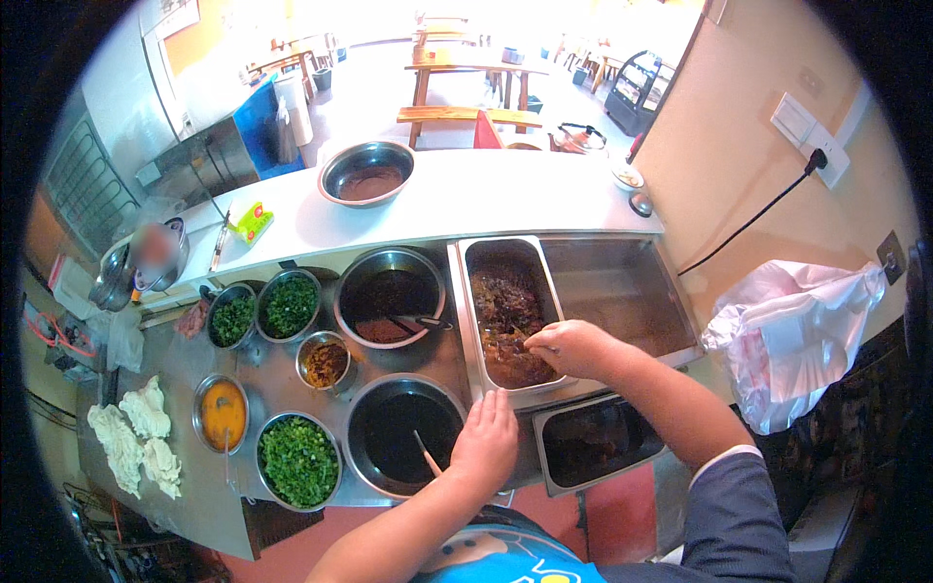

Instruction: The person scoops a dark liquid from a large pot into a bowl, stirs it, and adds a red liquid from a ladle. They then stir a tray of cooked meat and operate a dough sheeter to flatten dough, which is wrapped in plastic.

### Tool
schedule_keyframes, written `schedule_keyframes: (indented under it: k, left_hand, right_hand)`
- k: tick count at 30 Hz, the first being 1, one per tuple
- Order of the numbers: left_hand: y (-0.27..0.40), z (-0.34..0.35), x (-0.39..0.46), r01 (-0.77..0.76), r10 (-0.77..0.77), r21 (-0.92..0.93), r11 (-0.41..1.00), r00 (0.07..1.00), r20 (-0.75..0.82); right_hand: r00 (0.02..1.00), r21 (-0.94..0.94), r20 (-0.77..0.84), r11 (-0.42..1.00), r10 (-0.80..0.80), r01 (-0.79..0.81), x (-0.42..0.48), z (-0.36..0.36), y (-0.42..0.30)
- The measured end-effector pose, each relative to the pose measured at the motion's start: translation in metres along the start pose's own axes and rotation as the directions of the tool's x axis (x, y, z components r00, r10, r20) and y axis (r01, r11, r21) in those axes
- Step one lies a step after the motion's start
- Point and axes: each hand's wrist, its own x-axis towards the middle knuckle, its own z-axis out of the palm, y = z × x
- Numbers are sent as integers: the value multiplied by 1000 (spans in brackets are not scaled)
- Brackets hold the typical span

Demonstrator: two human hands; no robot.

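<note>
My right hand (557, 350) is over a rectangular steel pan (466, 342) of glossy dark brown food (503, 306). Its fingers pinch what looks like a thin utensil, mostly hidden by the hand. At the pan's front left corner is my left hand (490, 430), fingers extended and nothing visibly held. Below it, a round steel bowl of dark liquid (390, 430) has a utensil handle (426, 452) sticking out, partly behind my left forearm. A second rectangular pan (550, 484) with dark contents sits under my right forearm.
Bowls of chopped greens (299, 460), orange liquid (224, 415) and chunky brown sauce (326, 364) stand leftward, beside pale dough pieces (127, 437). A bowl with dark contents (390, 299) holds a ladle. Beyond, a white counter (466, 193) bears another bowl (368, 175). Plastic bags (794, 335) hang right.
</note>
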Motion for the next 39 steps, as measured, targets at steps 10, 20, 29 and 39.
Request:
schedule_keyframes:
  k: [10, 20, 29, 39]
  left_hand:
    - [0, 0, -1, 3, -3, 37, 999, 1000, -4]
    - [2, -1, 0, 4, -5, 27, 1000, 1000, 18]
    - [1, 2, -1, 5, -5, 19, 1000, 1000, -7]
    - [1, 1, -1, -1, 1, 39, 999, 1000, 11]
  right_hand:
    - [979, 65, -185, 994, -79, 93, -32, -57, -8]
    - [977, -85, 21, 973, -214, 215, -27, 20, -3]
    - [948, 16, -265, 982, -177, 188, -38, -27, -6]
    - [958, -81, -253, 990, -134, 117, 34, 26, 24]
